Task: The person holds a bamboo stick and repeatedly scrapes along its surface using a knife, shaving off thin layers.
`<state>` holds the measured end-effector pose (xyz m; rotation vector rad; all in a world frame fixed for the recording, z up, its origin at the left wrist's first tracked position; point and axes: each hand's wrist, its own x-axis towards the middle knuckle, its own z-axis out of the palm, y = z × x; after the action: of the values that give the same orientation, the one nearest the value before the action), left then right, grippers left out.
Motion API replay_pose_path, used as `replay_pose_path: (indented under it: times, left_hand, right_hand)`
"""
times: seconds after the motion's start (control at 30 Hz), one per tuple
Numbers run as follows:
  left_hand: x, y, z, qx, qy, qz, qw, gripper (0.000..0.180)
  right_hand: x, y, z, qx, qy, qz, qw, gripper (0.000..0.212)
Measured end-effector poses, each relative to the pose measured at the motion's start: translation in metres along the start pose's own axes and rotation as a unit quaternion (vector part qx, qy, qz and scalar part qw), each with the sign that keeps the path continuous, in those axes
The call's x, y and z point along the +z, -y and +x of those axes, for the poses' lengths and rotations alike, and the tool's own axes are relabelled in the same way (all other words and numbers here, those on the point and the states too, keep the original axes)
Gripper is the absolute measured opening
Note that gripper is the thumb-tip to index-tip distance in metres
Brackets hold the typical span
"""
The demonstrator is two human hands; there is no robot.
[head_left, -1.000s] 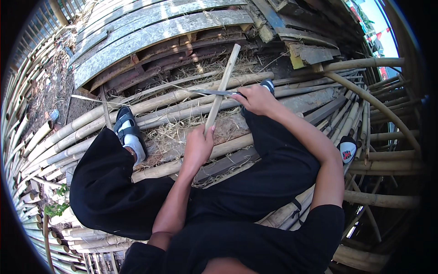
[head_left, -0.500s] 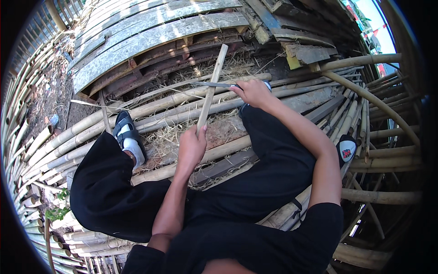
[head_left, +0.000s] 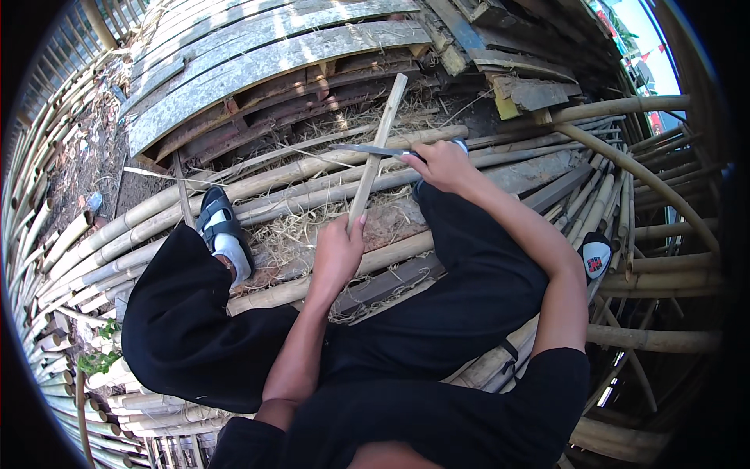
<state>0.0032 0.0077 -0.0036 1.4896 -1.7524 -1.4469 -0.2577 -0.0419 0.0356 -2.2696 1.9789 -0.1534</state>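
My left hand [head_left: 338,252] is closed round the lower end of a flat bamboo strip [head_left: 378,148], which slants up and away to the right. In my right hand [head_left: 444,165] is the dark handle of a knife [head_left: 363,148]. Its long grey blade points left and crosses the strip around the middle, seemingly against it. Thin pale shavings [head_left: 285,234] lie scattered below, between my feet.
Long bamboo poles [head_left: 168,205] run across the ground under my legs. Ahead stands a stack of weathered wooden pallets [head_left: 289,55], with broken boards [head_left: 531,90] to its right. A bamboo frame [head_left: 656,338] rises at the right. Cut bamboo lengths [head_left: 70,238] lie at the left.
The bamboo strip and my left hand have shifted slightly right. My right hand and the knife have moved a little right and down, and the blade tilts more.
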Motion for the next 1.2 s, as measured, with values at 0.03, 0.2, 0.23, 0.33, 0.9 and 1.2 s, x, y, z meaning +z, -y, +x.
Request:
replay_pose_path:
  times: [0.03,0.2,0.23,0.33,0.9,1.2]
  left_hand:
    - [0.000,0.002,0.000,-0.007,-0.006,0.000,1.000,0.040]
    - [0.005,0.006,0.001,0.027,-0.035,0.025,0.999,0.039]
    - [0.002,0.002,0.001,0.027,-0.036,0.024,0.999,0.039]
    - [-0.005,-0.007,-0.001,-0.014,-0.010,-0.015,1.000,0.035]
    - [0.003,0.003,0.007,-0.009,-0.011,0.019,1.000,0.040]
    - [0.003,0.003,0.009,0.012,-0.027,0.003,1.000,0.039]
  right_hand:
    - [-0.001,0.009,0.000,-0.041,0.038,-0.013,0.998,0.051]
    - [0.006,-0.021,0.018,-0.038,0.020,-0.059,0.997,0.048]
    - [0.012,-0.012,0.010,-0.045,-0.018,-0.040,0.998,0.048]
    - [0.013,-0.001,0.008,-0.027,-0.002,-0.047,0.999,0.047]
    - [0.019,-0.015,0.011,-0.021,0.002,-0.053,0.998,0.053]
    - [0.023,-0.009,0.012,-0.077,0.011,-0.040,0.996,0.056]
